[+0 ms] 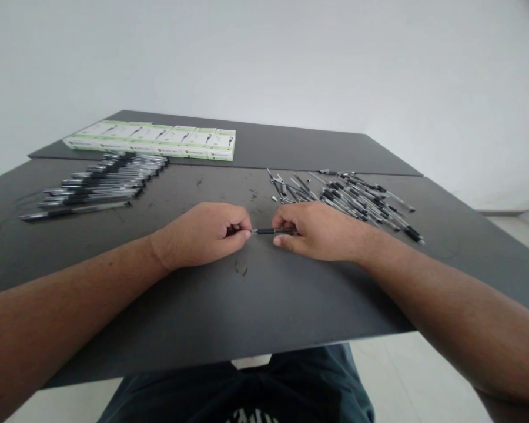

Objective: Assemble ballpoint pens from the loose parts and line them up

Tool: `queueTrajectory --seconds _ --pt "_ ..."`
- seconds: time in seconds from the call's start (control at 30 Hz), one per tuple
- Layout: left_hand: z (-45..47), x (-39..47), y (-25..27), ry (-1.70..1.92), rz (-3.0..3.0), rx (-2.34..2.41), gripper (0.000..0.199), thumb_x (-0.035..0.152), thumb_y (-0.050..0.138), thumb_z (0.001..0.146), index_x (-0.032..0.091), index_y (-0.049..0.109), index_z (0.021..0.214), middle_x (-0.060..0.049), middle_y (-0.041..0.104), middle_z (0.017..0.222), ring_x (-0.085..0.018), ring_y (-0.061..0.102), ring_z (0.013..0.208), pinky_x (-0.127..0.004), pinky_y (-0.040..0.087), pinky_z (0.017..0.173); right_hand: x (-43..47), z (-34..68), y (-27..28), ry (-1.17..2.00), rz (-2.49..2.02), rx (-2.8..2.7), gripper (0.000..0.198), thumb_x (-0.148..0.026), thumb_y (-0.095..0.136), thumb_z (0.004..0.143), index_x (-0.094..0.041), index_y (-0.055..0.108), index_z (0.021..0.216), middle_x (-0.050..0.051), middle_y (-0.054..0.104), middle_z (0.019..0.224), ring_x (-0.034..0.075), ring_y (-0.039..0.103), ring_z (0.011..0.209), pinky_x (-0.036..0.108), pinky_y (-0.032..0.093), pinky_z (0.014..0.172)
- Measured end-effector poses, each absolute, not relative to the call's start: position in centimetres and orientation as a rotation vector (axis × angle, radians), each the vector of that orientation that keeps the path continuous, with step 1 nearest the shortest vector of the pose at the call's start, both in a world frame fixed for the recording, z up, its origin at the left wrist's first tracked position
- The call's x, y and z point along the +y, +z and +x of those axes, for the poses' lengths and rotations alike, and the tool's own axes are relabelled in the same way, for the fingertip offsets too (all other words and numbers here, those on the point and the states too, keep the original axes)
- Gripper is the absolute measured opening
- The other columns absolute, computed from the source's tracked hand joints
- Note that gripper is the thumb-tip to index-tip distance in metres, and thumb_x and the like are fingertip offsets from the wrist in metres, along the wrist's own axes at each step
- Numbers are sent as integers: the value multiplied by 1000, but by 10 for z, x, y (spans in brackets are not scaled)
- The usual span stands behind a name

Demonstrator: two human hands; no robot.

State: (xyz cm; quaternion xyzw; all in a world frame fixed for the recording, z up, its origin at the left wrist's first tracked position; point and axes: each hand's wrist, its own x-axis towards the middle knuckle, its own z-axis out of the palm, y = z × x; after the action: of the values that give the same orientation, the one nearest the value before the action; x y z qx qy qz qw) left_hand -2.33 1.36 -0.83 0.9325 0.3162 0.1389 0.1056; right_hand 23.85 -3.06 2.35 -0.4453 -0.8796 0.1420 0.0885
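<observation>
Between my two hands a pen (pixel 265 231) with a black grip and clear barrel lies level, just above the dark table (pixel 264 305). My left hand (pixel 207 234) pinches its tip end between thumb and forefinger, hiding the very end. Around the barrel on the other side, the fingers of my right hand (pixel 312 230) are closed. Right behind my right hand spreads a loose heap of pens and pen parts (pixel 357 200). Farther off, beyond my left forearm, pens (pixel 101 179) lie side by side in a row.
White and green boxes (pixel 158 140) with pen pictures stand in a line at the back left. A seam crosses the table behind the pens. Dark scribble-like marks dot the tabletop. The near table edge (pixel 229 359) runs above my lap, and a pale wall rises behind.
</observation>
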Motion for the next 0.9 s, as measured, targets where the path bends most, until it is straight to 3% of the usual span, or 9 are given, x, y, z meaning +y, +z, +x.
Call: queueTrajectory --seconds 0.13,0.33,0.57,0.63,0.77,0.9 --pt "-22 14 -8 392 2749 955 20 34 54 93 23 70 91 0 74 81 -18 67 75 -29 42 69 -29 239 23 365 -1296 -2639 9 -26 67 96 -19 71 99 3 74 89 18 64 80 28 40 72" --pt "-23 14 -8 396 2752 952 20 35 54 93 23 70 91 0 74 82 -18 68 77 -29 42 70 -26 241 19 256 -1199 -2707 23 -26 53 106 -17 74 107 9 77 103 23 68 97 33 44 85" --pt "-24 13 -8 425 2742 943 20 34 54 93 23 70 90 0 74 81 -17 68 75 -29 42 69 -29 240 20 307 -1327 -2550 12 -26 71 92 -21 71 104 3 77 95 19 68 85 28 43 74" --pt "-24 13 -8 426 2738 958 20 34 54 93 23 70 90 0 74 80 -17 68 75 -29 42 69 -30 240 21 299 -1322 -2576 8 -26 67 96 -20 71 100 4 77 94 19 67 84 29 42 74" --pt "-24 14 -8 431 2729 968 20 35 55 93 23 70 90 0 74 79 -17 67 74 -29 42 68 -29 239 23 301 -1281 -2648 21 -28 54 104 -18 72 103 7 77 97 20 67 87 31 42 77" --pt "-23 14 -8 426 2737 963 20 35 55 93 23 70 89 0 73 78 -17 67 73 -29 41 67 -29 240 22 352 -1314 -2565 13 -28 69 94 -20 72 104 3 76 94 18 67 83 28 42 73"
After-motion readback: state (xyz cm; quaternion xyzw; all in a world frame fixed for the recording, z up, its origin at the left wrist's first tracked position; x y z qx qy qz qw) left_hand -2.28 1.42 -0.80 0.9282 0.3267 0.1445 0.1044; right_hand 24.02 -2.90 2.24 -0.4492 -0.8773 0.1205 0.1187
